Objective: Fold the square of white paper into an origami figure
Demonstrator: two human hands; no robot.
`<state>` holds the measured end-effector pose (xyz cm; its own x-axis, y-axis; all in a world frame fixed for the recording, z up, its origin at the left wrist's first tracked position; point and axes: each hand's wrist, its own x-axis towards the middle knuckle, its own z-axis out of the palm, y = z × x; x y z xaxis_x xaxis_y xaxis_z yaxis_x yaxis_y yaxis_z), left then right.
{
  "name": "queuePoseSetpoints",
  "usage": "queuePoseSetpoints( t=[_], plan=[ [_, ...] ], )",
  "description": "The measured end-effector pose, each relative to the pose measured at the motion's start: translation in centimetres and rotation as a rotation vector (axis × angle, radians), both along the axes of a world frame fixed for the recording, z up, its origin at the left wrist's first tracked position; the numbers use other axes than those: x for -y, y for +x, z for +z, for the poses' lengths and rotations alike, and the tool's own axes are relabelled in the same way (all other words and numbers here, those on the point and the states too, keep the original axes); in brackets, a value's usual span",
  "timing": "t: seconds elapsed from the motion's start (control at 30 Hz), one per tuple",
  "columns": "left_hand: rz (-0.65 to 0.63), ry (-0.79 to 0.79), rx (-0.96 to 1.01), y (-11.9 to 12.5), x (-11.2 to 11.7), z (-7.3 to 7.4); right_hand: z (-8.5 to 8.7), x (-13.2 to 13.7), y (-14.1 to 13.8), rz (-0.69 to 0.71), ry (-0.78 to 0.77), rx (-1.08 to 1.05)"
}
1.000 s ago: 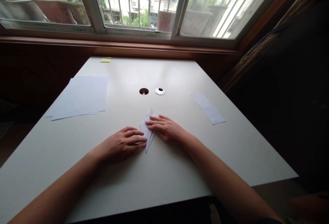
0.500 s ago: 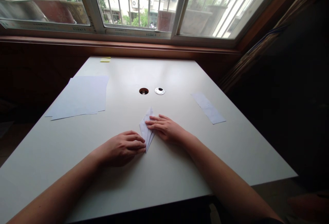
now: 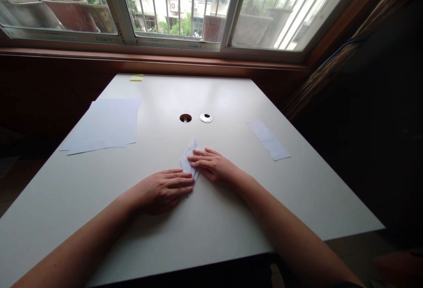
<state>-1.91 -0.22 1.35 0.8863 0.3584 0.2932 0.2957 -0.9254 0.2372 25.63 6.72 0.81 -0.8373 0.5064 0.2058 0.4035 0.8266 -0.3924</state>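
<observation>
A folded sheet of white paper (image 3: 187, 156), kite-shaped with its far tip pointing toward the window, lies on the white table in front of me. My left hand (image 3: 170, 189) rests over its near end, fingers stretched out flat across it, so most of the lower point is hidden. My right hand (image 3: 211, 164) lies on the right side of the same paper, with its fingers extended and pressing on the middle. Neither hand is wrapped round anything.
Several loose white sheets (image 3: 105, 123) lie at the left, and a paper strip (image 3: 269, 140) at the right. Beyond the folded paper are a round cable hole (image 3: 185, 118) and its metal cover (image 3: 206, 118). Yellow sticky notes (image 3: 136, 78) sit near the back edge.
My left hand has slid slightly right, its curled fingers straightening to lie flat over the near end of the folded paper. The right hand has stayed on it.
</observation>
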Motion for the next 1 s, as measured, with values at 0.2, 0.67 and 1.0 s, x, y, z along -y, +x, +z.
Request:
queuePoseSetpoints(
  t=[0.2, 0.67, 1.0],
  plan=[
    [0.015, -0.055, 0.023, 0.2, -0.1, 0.2, -0.3, 0.2, -0.2, -0.012, 0.122, -0.05],
    [0.011, -0.102, -0.001, 0.3, 0.1, 0.3, -0.6, 1.1, -2.3, -0.144, 0.287, 0.015],
    [0.075, -0.043, 0.012, 0.7, 0.2, 0.0, 0.1, 1.4, -2.4, -0.115, 0.34, 0.028]
  ],
)
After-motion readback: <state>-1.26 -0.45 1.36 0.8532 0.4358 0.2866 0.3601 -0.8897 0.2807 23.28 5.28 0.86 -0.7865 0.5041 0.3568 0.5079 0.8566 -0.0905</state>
